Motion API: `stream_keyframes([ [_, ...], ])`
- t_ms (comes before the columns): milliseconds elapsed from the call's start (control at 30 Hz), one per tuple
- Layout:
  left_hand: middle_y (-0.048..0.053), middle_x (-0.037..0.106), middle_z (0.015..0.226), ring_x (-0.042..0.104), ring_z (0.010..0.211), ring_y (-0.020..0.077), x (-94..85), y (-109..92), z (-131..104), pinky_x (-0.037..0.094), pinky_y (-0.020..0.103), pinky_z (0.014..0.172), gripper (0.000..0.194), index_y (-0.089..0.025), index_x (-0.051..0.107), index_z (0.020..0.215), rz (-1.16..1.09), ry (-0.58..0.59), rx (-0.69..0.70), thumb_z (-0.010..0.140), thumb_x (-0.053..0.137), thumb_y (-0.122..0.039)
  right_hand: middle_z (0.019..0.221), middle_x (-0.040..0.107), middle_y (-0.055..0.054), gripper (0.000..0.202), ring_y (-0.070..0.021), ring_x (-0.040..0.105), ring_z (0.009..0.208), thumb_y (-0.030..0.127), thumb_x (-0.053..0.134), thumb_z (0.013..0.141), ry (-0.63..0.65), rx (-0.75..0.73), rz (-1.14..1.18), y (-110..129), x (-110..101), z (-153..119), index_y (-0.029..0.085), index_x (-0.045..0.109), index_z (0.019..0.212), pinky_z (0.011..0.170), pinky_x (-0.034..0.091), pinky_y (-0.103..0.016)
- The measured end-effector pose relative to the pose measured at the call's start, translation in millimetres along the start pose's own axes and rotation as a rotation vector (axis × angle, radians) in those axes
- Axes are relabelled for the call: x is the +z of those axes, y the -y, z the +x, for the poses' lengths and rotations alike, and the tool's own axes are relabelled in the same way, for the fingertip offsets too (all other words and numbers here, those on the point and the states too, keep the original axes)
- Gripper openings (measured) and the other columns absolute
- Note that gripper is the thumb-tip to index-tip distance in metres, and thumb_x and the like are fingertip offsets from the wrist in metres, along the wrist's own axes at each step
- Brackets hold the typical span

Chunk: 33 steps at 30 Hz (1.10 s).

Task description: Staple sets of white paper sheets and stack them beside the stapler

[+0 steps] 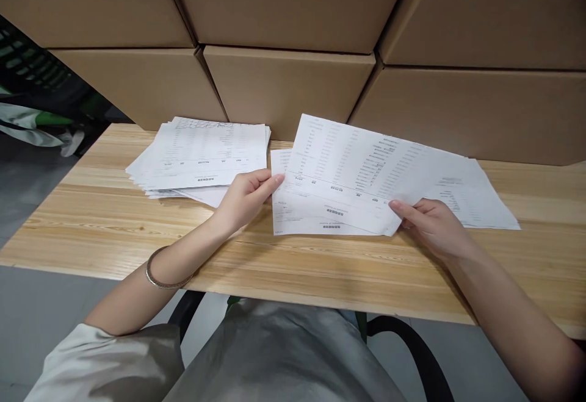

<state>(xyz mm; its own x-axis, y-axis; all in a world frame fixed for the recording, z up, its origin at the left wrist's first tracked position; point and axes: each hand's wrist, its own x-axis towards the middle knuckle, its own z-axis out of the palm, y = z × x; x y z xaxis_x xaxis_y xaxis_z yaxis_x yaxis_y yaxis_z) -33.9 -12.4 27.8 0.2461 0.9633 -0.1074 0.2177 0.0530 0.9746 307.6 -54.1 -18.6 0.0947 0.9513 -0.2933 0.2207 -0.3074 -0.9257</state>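
A printed sheet of paper (343, 158) is tilted up over the table between my two hands, its rows of text upside down to me. My left hand (245, 199) pinches paper at the left edge, thumb on top. At the lower right corner, my right hand (433, 225) grips the same sheet between thumb and fingers. Partly covered beneath it is another printed sheet (293, 222); whether my left fingers hold that one too, I cannot tell. More printed paper (489, 204) lies to the right, behind my right hand. A loosely fanned paper stack (206, 155) rests left of my left hand.
Large cardboard boxes (288, 85) are stacked in two visible rows along the back of the wooden table (114, 225). Black chair armrests (414, 347) sit below the front edge. Dark racking and a pale plastic bag (32, 124) are off to the left.
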Motion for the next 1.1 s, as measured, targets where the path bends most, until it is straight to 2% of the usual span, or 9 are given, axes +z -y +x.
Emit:
stream_keyframes([
  [133,-0.003,0.044,0.060,0.037,0.051,0.0086,-0.7,4.9,0.5,0.027,0.025,0.045,0.038,-0.018,0.056,0.070,0.057,-0.022,0.126,0.093,0.056,-0.048,0.087,0.074,-0.010,0.043,-0.0271,0.064,0.091,0.060,0.074,0.071,0.020,0.006,-0.241,7.2,-6.7,-0.2,0.018,0.073,0.061,0.082,0.049,-0.038],
  [300,-0.001,0.050,0.064,0.048,0.059,0.0122,1.5,15.1,2.4,0.040,0.026,0.055,0.041,-0.020,0.052,0.073,0.093,-0.039,0.266,0.097,0.047,-0.053,0.086,0.075,-0.012,0.044,-0.0315,0.065,0.093,0.061,0.070,0.071,0.011,-0.060,-0.389,11.3,-11.1,0.4,0.018,0.074,0.062,0.081,0.050,-0.042],
  [400,0.006,0.065,0.092,0.062,0.087,0.0183,7.4,24.8,4.9,0.050,0.029,0.073,0.032,-0.020,0.059,0.104,0.039,0.044,0.390,0.097,0.049,-0.049,0.092,0.076,-0.011,0.039,-0.0323,0.067,0.096,0.058,0.072,0.071,-0.005,-0.101,-0.407,11.9,-8.0,-0.7,0.019,0.077,0.068,0.084,0.052,-0.043],
  [500,0.009,0.063,0.121,0.060,0.112,0.0214,13.4,34.0,6.7,0.050,0.032,0.087,0.035,-0.024,0.051,0.127,0.010,0.085,0.473,0.096,0.056,-0.039,0.101,0.076,-0.008,0.031,-0.0301,0.068,0.100,0.051,0.073,0.073,0.018,-0.161,-0.367,12.3,-4.7,-1.9,0.021,0.079,0.079,0.089,0.054,-0.042],
  [767,0.007,0.064,0.093,0.063,0.088,0.0205,13.5,37.6,-1.6,0.050,0.033,0.074,0.016,-0.020,0.055,0.103,0.297,0.030,0.575,0.099,0.049,-0.034,0.110,0.075,-0.007,0.036,-0.0293,0.069,0.104,0.044,0.082,0.068,0.057,-0.212,-0.272,19.7,1.1,-0.3,0.023,0.078,0.097,0.092,0.056,-0.044],
  [867,0.008,0.064,0.095,0.062,0.089,0.0207,13.5,36.4,-4.6,0.050,0.035,0.077,0.020,-0.021,0.055,0.105,0.295,0.041,0.553,0.099,0.046,-0.038,0.103,0.076,-0.006,0.028,-0.0267,0.070,0.101,0.043,0.081,0.070,0.116,-0.269,-0.195,26.6,9.7,0.4,0.025,0.078,0.092,0.092,0.056,-0.042],
  [967,0.010,0.064,0.099,0.062,0.091,0.0217,15.3,36.6,-5.3,0.050,0.035,0.077,0.026,-0.021,0.054,0.108,0.231,0.044,0.481,0.098,0.047,-0.044,0.103,0.076,-0.004,0.034,-0.0252,0.070,0.102,0.044,0.078,0.074,0.199,-0.268,-0.104,29.8,17.6,1.4,0.029,0.076,0.103,0.095,0.054,-0.043],
  [1033,0.009,0.063,0.097,0.061,0.089,0.0205,15.9,36.8,-4.8,0.050,0.034,0.076,0.026,-0.021,0.055,0.107,0.209,0.034,0.462,0.098,0.047,-0.044,0.104,0.076,-0.004,0.039,-0.0262,0.070,0.102,0.044,0.079,0.072,0.171,-0.228,-0.082,29.1,20.0,2.0,0.029,0.074,0.108,0.093,0.055,-0.045],
  [1100,0.008,0.063,0.098,0.060,0.089,0.0192,15.7,36.8,-3.8,0.048,0.032,0.077,0.024,-0.020,0.055,0.107,0.212,0.000,0.485,0.099,0.047,-0.041,0.104,0.076,-0.004,0.035,-0.0280,0.069,0.101,0.045,0.079,0.070,0.087,-0.223,-0.100,26.9,19.5,1.9,0.027,0.075,0.100,0.091,0.056,-0.046],
])
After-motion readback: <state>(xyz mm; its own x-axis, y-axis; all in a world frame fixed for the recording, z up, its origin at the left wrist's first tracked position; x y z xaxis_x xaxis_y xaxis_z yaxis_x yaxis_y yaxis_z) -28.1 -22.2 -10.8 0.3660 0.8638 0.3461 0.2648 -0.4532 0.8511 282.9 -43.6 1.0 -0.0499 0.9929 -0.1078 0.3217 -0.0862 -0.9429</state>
